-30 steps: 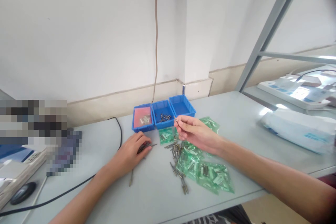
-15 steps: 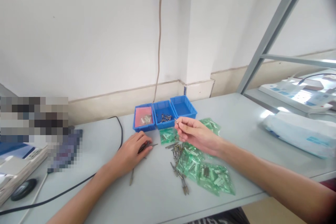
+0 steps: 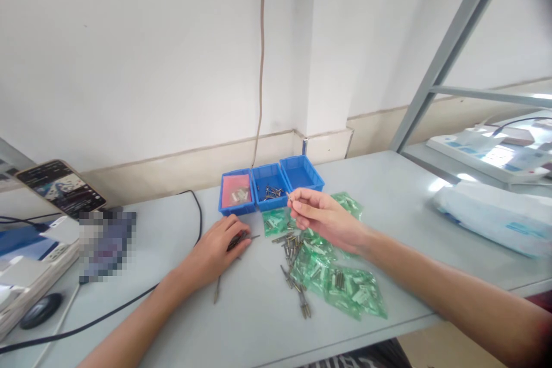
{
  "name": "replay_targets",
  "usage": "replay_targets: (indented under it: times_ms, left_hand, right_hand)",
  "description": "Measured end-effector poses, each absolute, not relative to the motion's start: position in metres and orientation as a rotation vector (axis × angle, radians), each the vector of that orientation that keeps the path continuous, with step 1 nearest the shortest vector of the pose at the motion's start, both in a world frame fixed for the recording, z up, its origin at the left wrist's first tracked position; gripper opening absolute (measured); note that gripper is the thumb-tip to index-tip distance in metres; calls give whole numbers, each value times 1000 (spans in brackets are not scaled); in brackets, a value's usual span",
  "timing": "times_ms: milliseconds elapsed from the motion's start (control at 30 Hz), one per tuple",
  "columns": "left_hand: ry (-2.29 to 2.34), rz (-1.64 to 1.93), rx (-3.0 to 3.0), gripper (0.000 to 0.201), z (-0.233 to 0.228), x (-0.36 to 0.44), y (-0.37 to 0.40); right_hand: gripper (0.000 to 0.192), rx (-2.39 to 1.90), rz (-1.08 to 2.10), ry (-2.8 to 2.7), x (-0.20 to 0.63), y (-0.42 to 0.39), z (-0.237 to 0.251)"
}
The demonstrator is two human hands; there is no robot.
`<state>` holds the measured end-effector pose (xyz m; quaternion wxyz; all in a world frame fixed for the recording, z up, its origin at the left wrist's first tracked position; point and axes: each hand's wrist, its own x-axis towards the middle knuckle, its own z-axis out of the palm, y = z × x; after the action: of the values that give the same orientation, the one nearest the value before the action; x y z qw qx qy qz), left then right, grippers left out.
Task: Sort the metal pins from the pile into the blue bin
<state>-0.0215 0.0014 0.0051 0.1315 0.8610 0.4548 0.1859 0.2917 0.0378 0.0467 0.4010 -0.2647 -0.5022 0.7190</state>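
My left hand (image 3: 219,244) rests on the table, its fingers curled round several thin metal bits (image 3: 238,240) whose tips stick out. One loose bit (image 3: 217,290) lies under the wrist. My right hand (image 3: 321,215) is raised above green plastic packets, pinching a small metal bit (image 3: 289,198) between thumb and fingertips. Below it lies a pile of loose metal bits (image 3: 292,247), some trailing toward the front edge. Green packets (image 3: 356,293) with bits inside spread to the right of the pile. Just behind the right fingertips, the middle blue bin (image 3: 269,204) holds several bits.
The left blue bin (image 3: 237,210) contains a pink sheet and a clear packet; the right blue bin (image 3: 302,172) adjoins the middle one. A phone (image 3: 60,190), black mouse (image 3: 42,311) and cables are at left. A white plastic package (image 3: 495,215) lies at right.
The view has shifted very slightly. Both hands stay almost where they were, the right still pinching the small bit and the left still curled round its bits.
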Motion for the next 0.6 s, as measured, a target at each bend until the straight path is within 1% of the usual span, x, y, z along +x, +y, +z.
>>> replay_targets:
  times_ms: [333,433,467,533,600]
  left_hand:
    - [1319,533,2537,17,3,-22,3]
    - [1317,625,2571,18,10,-20,1]
    - [1320,710,2585,19,16,-18,-2]
    - [1282,878,2605,25,30,-13,-18]
    - [1216,938,2547,40,47,-6,-45]
  right_hand:
    - [30,-671,1807,-1294,291,39,40]
    - [29,-667,1801,-1298,292,39,41]
    - [29,-668,1799,-1299,292,39,42]
    - [29,-670,1792,-1299,292,40,41]
    - [29,-667,1784,-1303,293,41,40]
